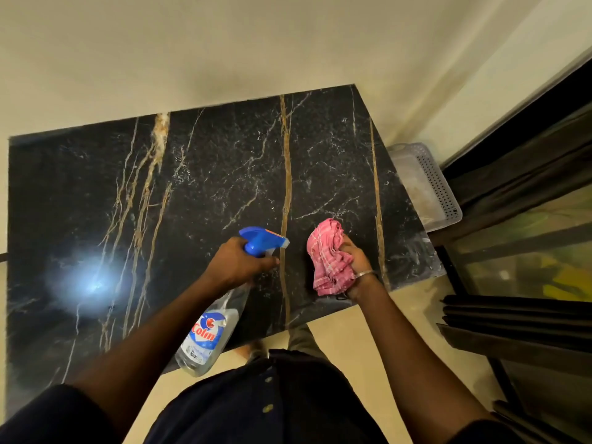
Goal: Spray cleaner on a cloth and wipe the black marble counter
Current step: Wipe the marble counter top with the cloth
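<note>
pink cloth beside tilted spray bottle

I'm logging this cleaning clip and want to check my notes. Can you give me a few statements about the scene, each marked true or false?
1. The left hand grips the spray bottle at its blue trigger head. True.
2. The pink cloth lies spread flat on the counter. False: it is bunched up in the right hand.
3. The spray bottle's nozzle points toward the pink cloth. True.
4. The perforated basket stands on the counter. False: it sits off the counter, past its right edge.
</note>
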`<control>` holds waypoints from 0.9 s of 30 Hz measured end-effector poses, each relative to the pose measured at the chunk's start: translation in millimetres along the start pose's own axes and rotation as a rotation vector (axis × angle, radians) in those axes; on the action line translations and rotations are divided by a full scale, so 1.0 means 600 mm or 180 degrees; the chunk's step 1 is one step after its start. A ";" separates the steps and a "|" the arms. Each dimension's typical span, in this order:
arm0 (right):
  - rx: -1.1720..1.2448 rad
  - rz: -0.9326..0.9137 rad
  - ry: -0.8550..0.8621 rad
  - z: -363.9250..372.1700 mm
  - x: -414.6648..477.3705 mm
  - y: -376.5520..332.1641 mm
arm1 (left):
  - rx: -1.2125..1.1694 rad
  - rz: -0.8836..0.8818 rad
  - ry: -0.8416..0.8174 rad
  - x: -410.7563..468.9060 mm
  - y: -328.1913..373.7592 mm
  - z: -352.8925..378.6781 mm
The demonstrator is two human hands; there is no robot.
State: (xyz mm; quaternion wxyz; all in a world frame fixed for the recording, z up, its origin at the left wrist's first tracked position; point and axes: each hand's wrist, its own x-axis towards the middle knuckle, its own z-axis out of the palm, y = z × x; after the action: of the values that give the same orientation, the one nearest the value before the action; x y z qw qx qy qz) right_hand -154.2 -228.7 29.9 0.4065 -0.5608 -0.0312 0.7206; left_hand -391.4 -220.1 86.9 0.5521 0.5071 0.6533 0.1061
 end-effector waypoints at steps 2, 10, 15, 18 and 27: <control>0.0596 0.0184 -0.0122 -0.014 -0.006 0.013 | 0.0075 0.0118 0.0000 -0.006 0.001 0.001; 0.1148 0.0050 -0.0706 -0.004 -0.023 0.058 | 0.0298 0.0226 0.0260 -0.021 -0.008 0.010; 0.1276 0.0027 -0.0619 -0.007 -0.027 0.070 | 0.0200 0.0048 0.0238 -0.021 -0.022 0.004; 0.1203 0.0026 -0.0358 -0.008 -0.024 0.071 | 0.0170 -0.0025 0.0543 -0.016 -0.038 0.001; -0.4399 -0.2323 0.0308 -0.019 -0.010 0.104 | 0.0305 -0.0034 0.0426 -0.009 -0.077 0.001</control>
State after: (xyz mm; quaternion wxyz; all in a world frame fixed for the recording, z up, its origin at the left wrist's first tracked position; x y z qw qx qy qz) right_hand -178.7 -278.6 -1.0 0.1773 -0.6718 -0.6374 0.3332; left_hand -416.7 -245.8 57.9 0.4828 0.5212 0.6958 0.1053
